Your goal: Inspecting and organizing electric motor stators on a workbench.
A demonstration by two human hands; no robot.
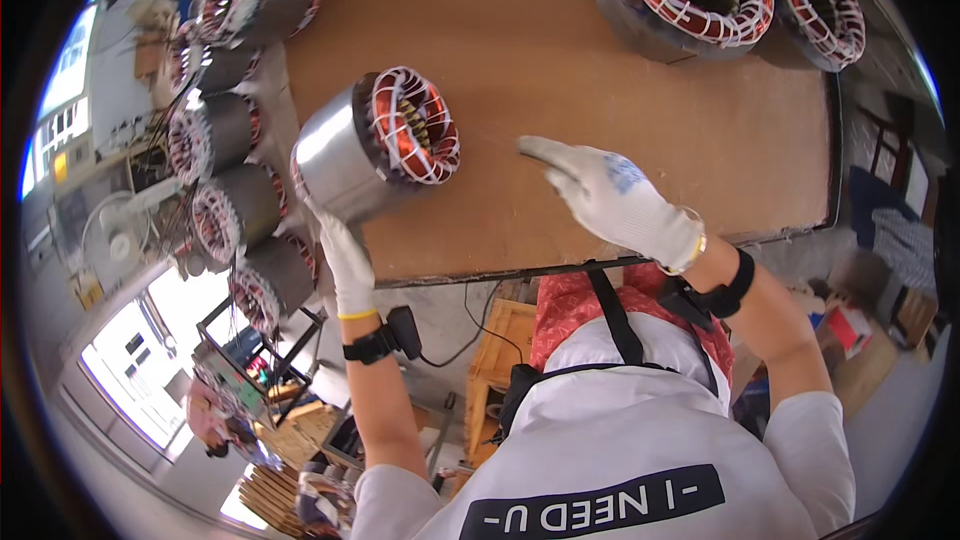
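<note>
- Lying on its side in the head view, by the look of it, 1 motor stator point(362, 152) occupies the left part of the brown counter point(520, 35), its laced copper winding point(388, 122) facing right.
- Judging by its bulk, it should be heavy and rigid; the smooth steel casing point(335, 155) may slip, and the winding looks fragile, so 2 hands around the casing seem the safer hold.
- Left hand point(348, 265), gloved, reaches forward, fingers fairly straight and seemingly touching the stator's near-left end; whether they grip, I cannot tell.
- Right hand point(612, 198), gloved, hovers over the counter apart from the stator, fingers extended leftward, loosely spread, holding nothing.
</note>
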